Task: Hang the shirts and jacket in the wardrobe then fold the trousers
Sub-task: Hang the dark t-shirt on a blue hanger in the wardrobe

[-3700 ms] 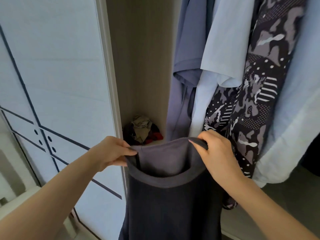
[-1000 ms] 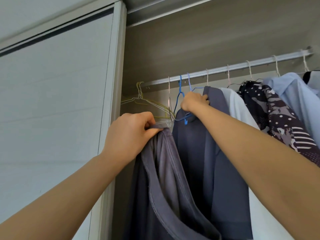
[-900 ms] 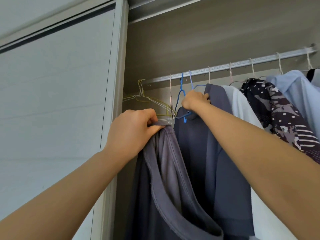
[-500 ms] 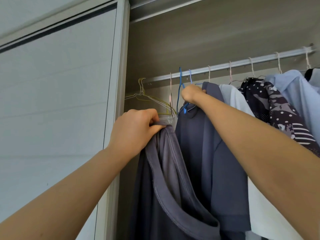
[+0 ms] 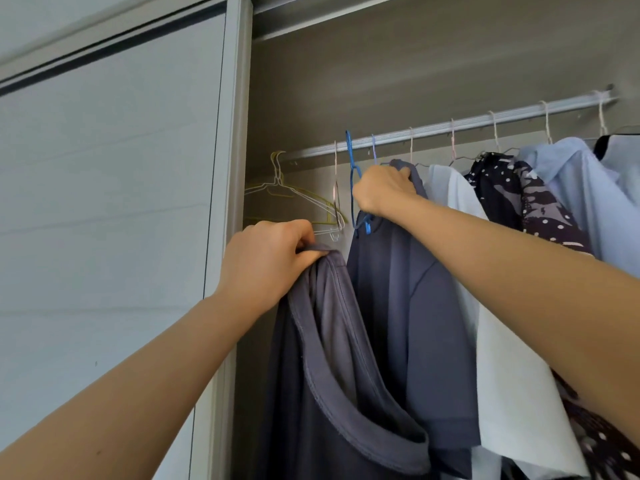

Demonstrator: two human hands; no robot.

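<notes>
You are facing the open wardrobe [image 5: 381, 64], with its sliding door [image 5: 110, 168] on your left.

Your left hand [image 5: 266, 261] is holding up a dark grey shirt [image 5: 329, 393]. The grip is clamped on the neckline, with fingers and thumb pinching the fabric. The shirt is hanging free below the hand, in front of the wardrobe opening and just beside the door frame. It is not on a hanger.

Your right hand [image 5: 381, 190] is reaching up to the rail [image 5: 467, 124]. Its grip is closed around a blue hanger [image 5: 351, 174], whose hook is sitting over the rail. The fingers are also touching the collar of a slate-blue shirt [image 5: 408, 289] hanging just behind.

The wardrobe is holding the following items on the rail, from left to right:
- a bunch of bare yellow hangers [image 5: 294, 195] at the left end;
- the blue hanger;
- the slate-blue shirt;
- a white shirt [image 5: 512, 393], touching the slate-blue one;
- a dark patterned garment [image 5: 519, 195];
- a light blue shirt [image 5: 581, 188].

The trousers and jacket are not showing in this view.
</notes>
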